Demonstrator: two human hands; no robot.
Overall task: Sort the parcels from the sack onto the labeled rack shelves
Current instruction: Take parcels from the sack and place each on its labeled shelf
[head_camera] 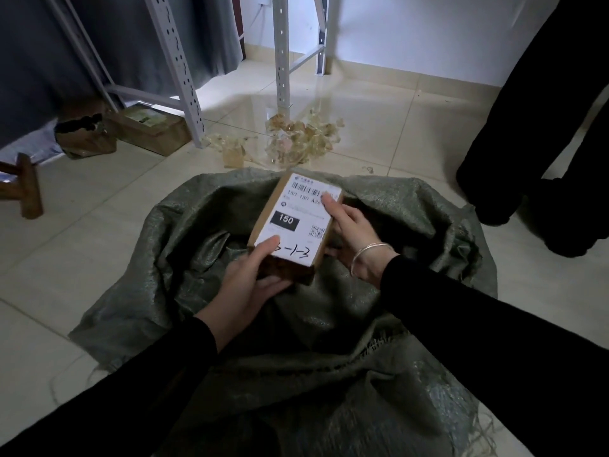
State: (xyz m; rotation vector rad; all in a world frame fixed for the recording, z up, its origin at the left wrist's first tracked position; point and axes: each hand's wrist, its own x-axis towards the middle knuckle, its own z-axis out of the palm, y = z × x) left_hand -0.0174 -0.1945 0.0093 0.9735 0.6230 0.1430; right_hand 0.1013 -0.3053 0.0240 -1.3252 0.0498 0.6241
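A small brown cardboard parcel with a white shipping label, a black "150" patch and handwritten "3-1-3", is held over the open mouth of a grey-green woven sack lying on the tiled floor. My left hand grips the parcel's near left corner, thumb on the label. My right hand, a silver bangle on its wrist, holds the right side with the thumb on the label's upper edge. The legs of a grey metal rack rise at the back.
Crumpled clear tape and packing scraps lie by the rack leg. Brown boxes sit under the rack at left, beside a wooden stool leg. Another person's dark trouser legs stand at the right.
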